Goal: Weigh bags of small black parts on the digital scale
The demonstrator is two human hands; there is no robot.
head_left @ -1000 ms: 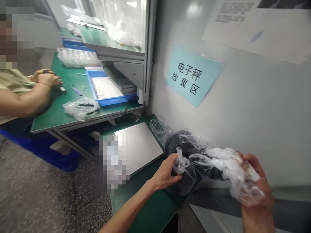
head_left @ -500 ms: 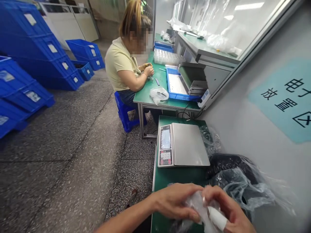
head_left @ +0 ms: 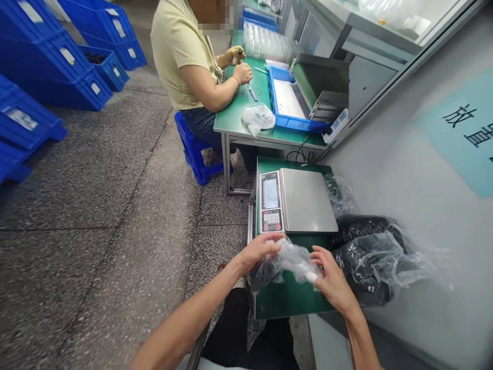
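A clear plastic bag (head_left: 295, 258) stretches between my two hands above the green table, just in front of the scale. My left hand (head_left: 262, 251) is closed on the bag's left end, where dark contents (head_left: 265, 272) show beneath it. My right hand (head_left: 334, 280) holds the other end between curled fingers and thumb; a white covering (head_left: 311, 277) wraps one digit. Beyond my hands sits a digital scale (head_left: 308, 200) with a bare steel plate. To the right of my right hand lie clear bags filled with black material (head_left: 364, 262).
A co-worker in a yellow top (head_left: 181, 56) sits on a blue stool (head_left: 202, 169) at the farther green table (head_left: 231, 121). That table carries a blue tray (head_left: 296, 123) and a plastic bag (head_left: 259, 118). Blue crates (head_left: 46, 67) stack at left; a wall (head_left: 408, 180) bounds the right.
The view has tilted down, and my hands show farther from the camera. They have spread apart, stretching the bag between them. The co-worker's hands have separated slightly.
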